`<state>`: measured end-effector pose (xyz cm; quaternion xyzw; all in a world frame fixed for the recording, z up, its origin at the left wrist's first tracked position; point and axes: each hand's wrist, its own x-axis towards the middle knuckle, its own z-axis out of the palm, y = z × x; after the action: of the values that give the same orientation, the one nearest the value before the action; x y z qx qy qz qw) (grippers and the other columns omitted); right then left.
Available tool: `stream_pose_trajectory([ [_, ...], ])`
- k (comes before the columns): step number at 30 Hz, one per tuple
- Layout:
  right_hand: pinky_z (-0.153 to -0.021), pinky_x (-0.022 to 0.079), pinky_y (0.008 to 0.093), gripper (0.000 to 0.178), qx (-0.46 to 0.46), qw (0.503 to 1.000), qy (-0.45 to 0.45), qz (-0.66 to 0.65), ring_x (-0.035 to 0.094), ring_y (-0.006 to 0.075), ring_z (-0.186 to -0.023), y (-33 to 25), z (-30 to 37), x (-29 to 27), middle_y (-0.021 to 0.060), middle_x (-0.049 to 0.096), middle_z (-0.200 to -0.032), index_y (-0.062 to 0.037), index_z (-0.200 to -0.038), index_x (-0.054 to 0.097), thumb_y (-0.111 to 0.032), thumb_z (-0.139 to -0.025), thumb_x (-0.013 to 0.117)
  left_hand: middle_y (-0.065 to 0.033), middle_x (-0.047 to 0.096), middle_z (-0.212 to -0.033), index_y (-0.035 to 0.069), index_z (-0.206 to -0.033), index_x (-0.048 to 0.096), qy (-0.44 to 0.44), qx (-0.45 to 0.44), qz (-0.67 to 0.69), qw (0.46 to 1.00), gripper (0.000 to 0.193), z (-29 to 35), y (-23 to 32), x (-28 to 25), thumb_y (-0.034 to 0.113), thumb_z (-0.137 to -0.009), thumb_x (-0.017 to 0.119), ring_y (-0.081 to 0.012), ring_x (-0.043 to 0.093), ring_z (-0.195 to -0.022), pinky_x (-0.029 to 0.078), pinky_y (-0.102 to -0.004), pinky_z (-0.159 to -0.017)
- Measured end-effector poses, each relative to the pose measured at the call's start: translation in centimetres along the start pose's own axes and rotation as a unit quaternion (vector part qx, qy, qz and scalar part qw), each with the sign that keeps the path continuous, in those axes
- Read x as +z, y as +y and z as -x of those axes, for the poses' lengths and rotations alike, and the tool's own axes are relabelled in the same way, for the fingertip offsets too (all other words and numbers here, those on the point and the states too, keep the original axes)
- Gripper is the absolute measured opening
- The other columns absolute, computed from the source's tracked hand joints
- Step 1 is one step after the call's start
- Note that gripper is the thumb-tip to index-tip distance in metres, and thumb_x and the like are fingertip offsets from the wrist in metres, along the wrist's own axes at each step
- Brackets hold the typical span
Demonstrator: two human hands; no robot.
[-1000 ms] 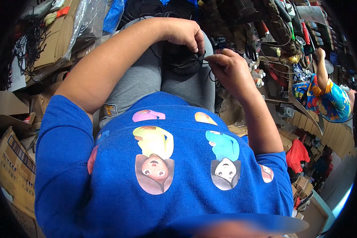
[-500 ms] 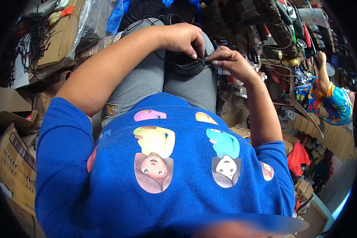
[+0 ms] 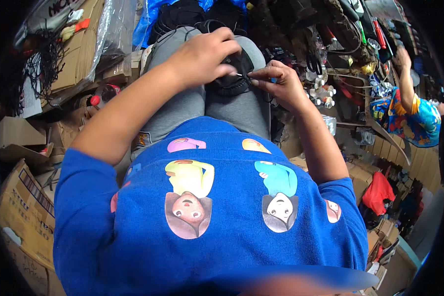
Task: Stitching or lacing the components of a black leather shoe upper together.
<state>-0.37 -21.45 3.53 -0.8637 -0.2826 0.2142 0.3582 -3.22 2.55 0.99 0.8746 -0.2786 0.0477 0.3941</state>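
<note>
Blue printed shirt [image 3: 234, 246], largest item, fills centre to 6 o'clock. Grey trousers [image 3: 180, 106] at 12 o'clock, thighs side by side. Flat cardboard stack [image 3: 78, 61] at 10 o'clock, clear plastic along its inner edge. Printed carton [image 3: 27, 207] at 8 o'clock, tilted. Second person [image 3: 409, 116] in a multicoloured top near 3 o'clock, one arm raised.

Left hand [image 3: 204, 55]: at 11 o'clock of the black piece, partly blurred; thumb and forefinger tips apart; grip of the other fingers cannot be told. Right hand [image 3: 283, 85]: at 3 o'clock of the same piece, thumb and forefinger pinched narrow on its edge.

Black piece [image 3: 232, 90]: on the thighs at 12 o'clock, between the hands; ridged lower rim. Red cloth [image 3: 378, 192] between 3 and 4 o'clock. Red-capped bottle [image 3: 105, 93] at 10 o'clock. Thin pale sliver [image 3: 239, 74]: at the left thumb tip, over the black piece; whether gripped, cannot tell.
</note>
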Motion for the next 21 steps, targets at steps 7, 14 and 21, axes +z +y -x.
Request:
stream_pose_trajectory([
  [7,-0.064,0.047,0.0319,0.031,-0.002,0.997,0.032,0.072,0.055,0.0232,-0.070,-1.7,2.7,0.1,0.0087,0.051,-0.077,-0.0129,-0.101,0.070,0.000,-0.074,0.065,-0.0166,0.054,-0.099,0.002,-0.093,0.057,0.051,-0.150,-0.214,0.964,0.015,3.6,-2.2,-7.1,0.003,-0.078,0.056,-0.0343,0.057,-0.087,0.046,-0.0383,-0.081],
  [14,-0.075,0.039,0.0357,0.040,-0.047,0.976,0.101,0.187,0.050,0.0247,-0.075,-1.4,4.1,2.7,0.0078,0.050,-0.075,-0.0181,-0.110,0.066,-0.005,-0.072,0.065,-0.0146,0.055,-0.099,0.007,-0.101,0.062,0.060,-0.163,-0.003,0.985,0.036,4.8,2.4,-4.8,-0.012,-0.075,0.048,-0.0273,0.060,-0.079,0.049,-0.0309,-0.074],
  [21,-0.079,0.036,0.0356,0.039,-0.051,0.982,0.076,0.167,0.051,0.0234,-0.076,-0.8,4.2,2.1,0.0053,0.051,-0.074,-0.0186,-0.110,0.066,-0.006,-0.073,0.065,-0.0098,0.058,-0.084,0.006,-0.093,0.067,0.077,-0.090,-0.047,0.992,0.021,4.9,4.5,-0.8,-0.004,-0.075,0.061,-0.0278,0.061,-0.075,0.049,-0.0316,-0.067],
])
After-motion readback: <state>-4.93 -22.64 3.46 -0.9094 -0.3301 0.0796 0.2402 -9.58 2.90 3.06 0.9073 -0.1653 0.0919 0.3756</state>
